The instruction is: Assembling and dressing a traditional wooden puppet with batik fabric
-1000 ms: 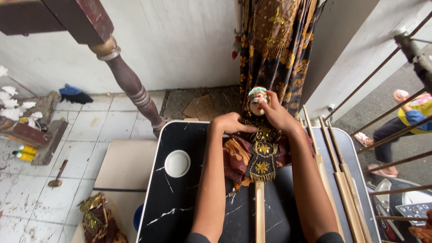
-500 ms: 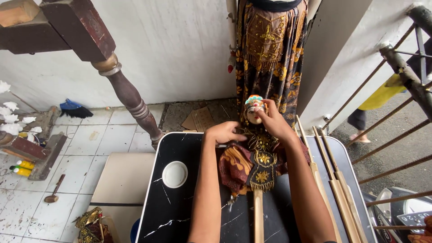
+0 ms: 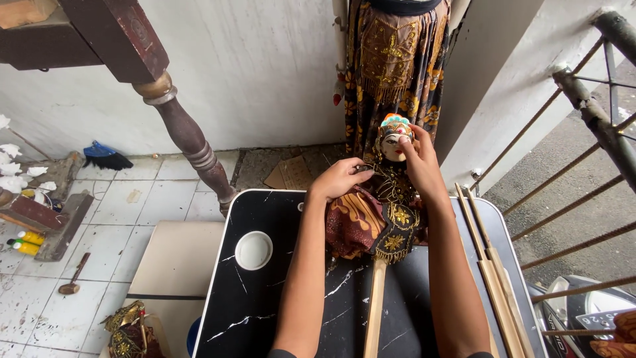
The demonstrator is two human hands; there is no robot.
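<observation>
- Puppet [image 3: 377, 219]: lies on black table [image 3: 265, 298].
- Right hand [image 3: 419, 162] pinches puppet head [image 3: 393, 138]; keep it steady.
- Left hand [image 3: 339, 179] closes on puppet shoulder; support there.

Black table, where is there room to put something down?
The black table is bare between the white dish and the left hand, and below the dish. The puppet crowds the middle; wooden sticks line the right edge.

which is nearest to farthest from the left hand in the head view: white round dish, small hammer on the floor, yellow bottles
From the left hand:
1. White round dish, on the black table, down to its left.
2. Small hammer, on the floor tiles, well left.
3. Yellow bottles, at the far left edge.
</observation>
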